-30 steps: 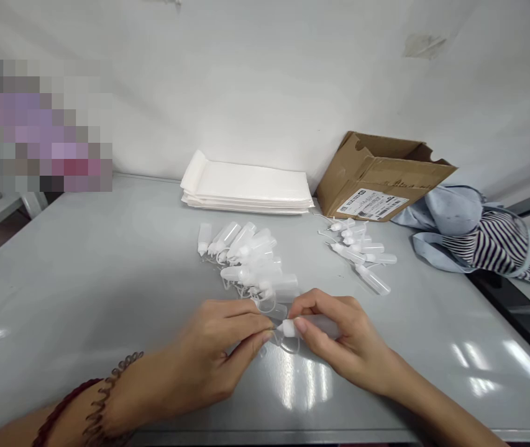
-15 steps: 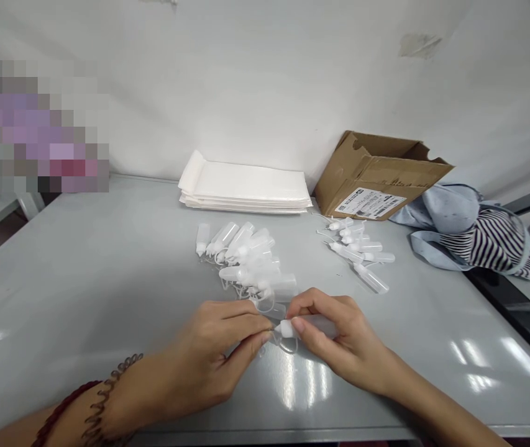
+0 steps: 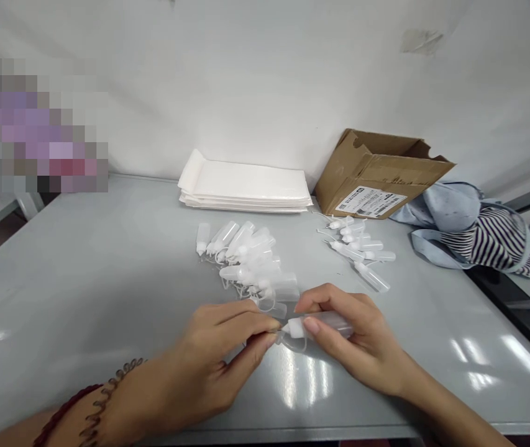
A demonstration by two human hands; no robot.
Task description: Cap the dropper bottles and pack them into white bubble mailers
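Note:
My right hand is closed round a small translucent squeeze bottle, held on its side with the white pointed nozzle toward the left. At the nozzle's end, the thumb and forefinger of my left hand pinch a thin dark needle tip, mostly hidden by the fingertips. A thin clear cap strap loops below the nozzle. Just beyond my hands lies a heap of similar bottles with white caps and looped straps. Several needle-tipped bottles lie in a looser group farther right.
A stack of white padded envelopes lies against the wall. To its right stands an open cardboard box, tilted. Beside that are a blue and striped cloth bag and a black flat object. A blurred-out person is at far left.
My right hand and the bottle have shifted slightly right. My left fingertips have also moved a little right, still pinching at the nozzle's end. The other bottles have not moved.

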